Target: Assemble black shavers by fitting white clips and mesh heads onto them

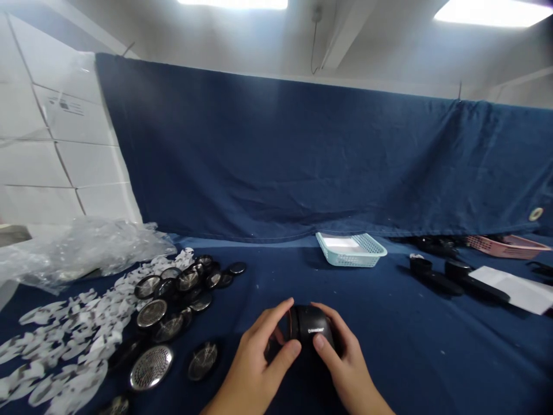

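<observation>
A black rounded housing with small white lettering [313, 323] is held low over the blue cloth, between my two hands. My left hand [265, 351] grips its left end, thumb in front and fingers over the top, beside a thin copper-coloured line. Something dark and glossy shows under the left palm, too hidden to name. My right hand [345, 351] wraps the right end, thumb pressed just below the lettering. Left of my hands lie black-rimmed round discs, among them a perforated metal disc [151, 368] and a dark shiny disc [203, 361].
White plastic pieces [73, 334] spread along the left, with a clear plastic bag [108, 248] behind them. A light-blue basket [352, 260] holds white paper. At right are black handled parts [436, 279], a white sheet [514, 288] and a pink basket [510, 248]. A blue curtain [302, 155] hangs behind.
</observation>
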{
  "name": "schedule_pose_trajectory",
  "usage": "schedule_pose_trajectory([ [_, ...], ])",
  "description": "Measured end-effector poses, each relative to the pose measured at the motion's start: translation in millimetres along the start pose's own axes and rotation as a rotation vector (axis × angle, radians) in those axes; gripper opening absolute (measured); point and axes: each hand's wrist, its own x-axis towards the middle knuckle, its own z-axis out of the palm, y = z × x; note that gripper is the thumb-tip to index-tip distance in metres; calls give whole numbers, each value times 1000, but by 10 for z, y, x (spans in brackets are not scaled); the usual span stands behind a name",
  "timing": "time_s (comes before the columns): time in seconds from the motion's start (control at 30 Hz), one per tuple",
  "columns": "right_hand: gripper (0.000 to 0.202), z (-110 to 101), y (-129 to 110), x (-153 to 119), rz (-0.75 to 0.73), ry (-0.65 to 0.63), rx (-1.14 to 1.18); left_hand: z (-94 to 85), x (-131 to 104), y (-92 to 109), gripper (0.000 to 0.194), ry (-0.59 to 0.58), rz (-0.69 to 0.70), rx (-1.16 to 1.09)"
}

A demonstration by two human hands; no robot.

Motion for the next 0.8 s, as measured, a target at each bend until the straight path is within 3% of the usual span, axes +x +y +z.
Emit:
schedule_pose_trajectory([
  [0.2, 60, -19, 31, -48, -102, -75, -152, -16, 41, -62, 42, 36, -157, -187],
  [0.37, 64, -26, 21, -44, -295, -122, -324, -19, 114, -139, 46, 26, -291, -403],
  [0.63, 61, -26, 69, -42, -609, -116, -625, 35, 173, -199, 53, -14, -497, -440],
  [0.8, 68, -29, 28, -51, -599, -83, -585, 5, 169, -158, 50, -48, -478, -486],
])
